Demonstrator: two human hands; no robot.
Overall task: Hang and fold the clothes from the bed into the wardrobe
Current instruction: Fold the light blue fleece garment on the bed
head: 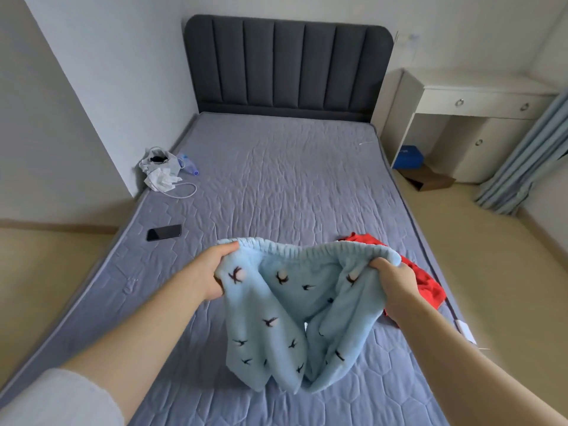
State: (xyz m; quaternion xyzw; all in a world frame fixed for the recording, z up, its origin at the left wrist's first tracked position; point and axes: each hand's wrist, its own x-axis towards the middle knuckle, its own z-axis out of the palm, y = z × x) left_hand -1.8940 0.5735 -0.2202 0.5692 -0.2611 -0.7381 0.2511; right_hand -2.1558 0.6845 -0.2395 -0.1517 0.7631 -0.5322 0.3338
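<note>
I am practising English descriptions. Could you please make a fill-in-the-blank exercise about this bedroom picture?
1. The left hand and right hand grip the blue garment by its elastic ____.
2. A second garment, coloured ____, lies near the right hand.
3. The phone on the mattress is ____.
Missing: waistband; red; black.

Red garment [427, 284] half behind blue fleece shorts [270, 302]; curtain [522, 155] partly beyond right edge

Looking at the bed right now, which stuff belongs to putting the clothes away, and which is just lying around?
For the job:
light blue garment, gripped at its waistband by the left hand and right hand
red garment on the bed, partly behind the right hand

Lying about:
black phone
white bag
white cable
blue box under the desk
</note>
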